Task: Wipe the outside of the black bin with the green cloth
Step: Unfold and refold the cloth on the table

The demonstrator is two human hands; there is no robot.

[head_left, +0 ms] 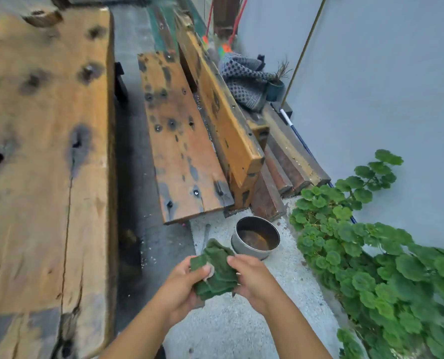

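Hands meet low in front of the person, both closed on the green cloth (215, 270), which is bunched between them. The left hand (182, 283) pinches its near edge with the thumb on top; the right hand (252, 277) grips the other side. Just beyond the cloth, a round metal bowl (256, 237) sits on the pale concrete floor (241, 327). A weathered wooden bench (184, 141) lies past the bowl, a broad wooden tabletop (42, 156) runs along the left, and a leafy green plant (371, 255) spreads at the right against the grey wall (384, 73). No black bin is in sight.
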